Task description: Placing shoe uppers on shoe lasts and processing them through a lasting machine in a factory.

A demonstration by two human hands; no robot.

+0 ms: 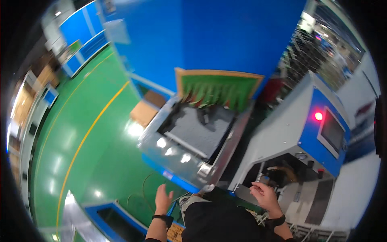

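My left hand (162,200) hangs over the floor in front of the metal machine bed, its fingers and thumb apart and nothing in it. My right hand (266,197) is at the front of a white and blue machine (278,137), close to the opening in its lower part. Its fingers are curled together; whether something small is between them is too blurred to see. A dark band circles each wrist. Ahead, the metal bed (155,141) holds a grey conveyor belt (197,131) under a green strip curtain (219,90).
A tall blue cabinet (209,36) rises behind the curtain. On the machine at right are a screen (331,133) and a lit red lamp (319,116). A cardboard box (143,113) sits left of the bed. The green floor (96,161) carries yellow lines. A blue-edged unit (117,222) stands lower left.
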